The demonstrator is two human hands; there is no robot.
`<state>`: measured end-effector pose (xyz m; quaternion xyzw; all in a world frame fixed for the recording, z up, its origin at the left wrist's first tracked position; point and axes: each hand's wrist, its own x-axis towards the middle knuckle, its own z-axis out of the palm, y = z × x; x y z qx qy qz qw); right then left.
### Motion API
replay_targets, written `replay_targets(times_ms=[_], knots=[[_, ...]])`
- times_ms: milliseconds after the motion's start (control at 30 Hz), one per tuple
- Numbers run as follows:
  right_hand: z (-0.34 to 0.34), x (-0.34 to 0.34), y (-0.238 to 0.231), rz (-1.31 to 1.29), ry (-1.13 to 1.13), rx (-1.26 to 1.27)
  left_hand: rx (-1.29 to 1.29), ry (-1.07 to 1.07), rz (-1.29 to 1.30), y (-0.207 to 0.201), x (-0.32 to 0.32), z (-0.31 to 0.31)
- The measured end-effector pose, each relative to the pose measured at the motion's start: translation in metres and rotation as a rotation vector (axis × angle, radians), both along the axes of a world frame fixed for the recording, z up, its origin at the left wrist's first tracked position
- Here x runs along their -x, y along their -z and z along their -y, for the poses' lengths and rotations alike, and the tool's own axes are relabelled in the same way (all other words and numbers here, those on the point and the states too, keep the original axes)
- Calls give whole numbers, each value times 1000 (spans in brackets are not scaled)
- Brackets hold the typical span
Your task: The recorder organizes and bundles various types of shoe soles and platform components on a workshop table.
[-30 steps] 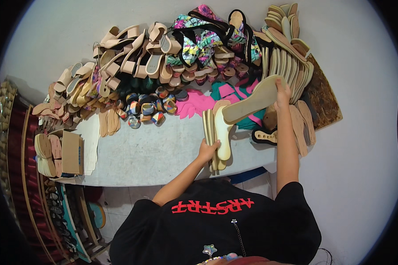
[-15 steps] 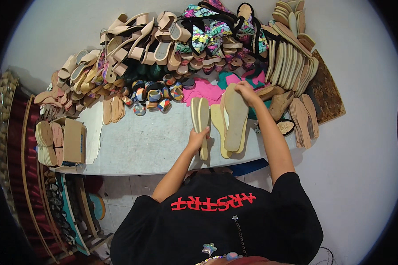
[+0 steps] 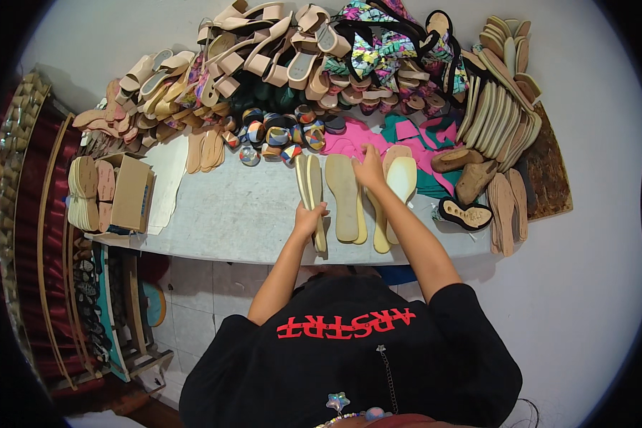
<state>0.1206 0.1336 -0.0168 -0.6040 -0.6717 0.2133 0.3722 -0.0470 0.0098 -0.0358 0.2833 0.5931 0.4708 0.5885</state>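
My left hand (image 3: 309, 220) is closed around a pair of cream-edged shoe soles (image 3: 311, 192), turned with their edges up, near the table's front. Just right of them lies a grey-beige sole (image 3: 344, 203), with a yellow sole partly showing beneath it. My right hand (image 3: 368, 170) is by this sole's upper right edge, fingers stretched out and thumb close to the edge. Whether it touches the sole is hard to tell. Further right, partly behind my right forearm, are a pale yellow sole (image 3: 401, 177) and another yellow sole (image 3: 380, 232).
Pink fabric pieces (image 3: 353, 139) lie behind the soles. Sandals (image 3: 278, 53) are heaped along the back. Wooden shoe lasts (image 3: 476, 182), a black-edged sole (image 3: 465, 213) and stacked soles (image 3: 499, 118) stand right. A cardboard box (image 3: 130, 192) sits left on the grey table (image 3: 221, 207).
The view has shifted, so the scene sits further right. My right hand has moved the grey-beige sole left, toward the pair, uncovering the pale yellow sole. My left hand keeps its hold.
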Motion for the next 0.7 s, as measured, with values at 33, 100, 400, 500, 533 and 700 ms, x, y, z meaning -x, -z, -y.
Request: replay_targets(times_ms=[33,100,400,500,533,700], knots=[[14,7,0,-11,13,112,2,-7,0,4,3,3],[59,27,-27,205,62,359,-5,-27,25,5,5,7],[98,26,23,165,181,267,24,9,52,4,7,6],[90,6,12,-184,170,358,83,30,59,6,13,5],[93,7,5,-181,170,359,85,29,61,6,13,6],[117,30,-9,382,92,374,99,15,134,-4,9,5]])
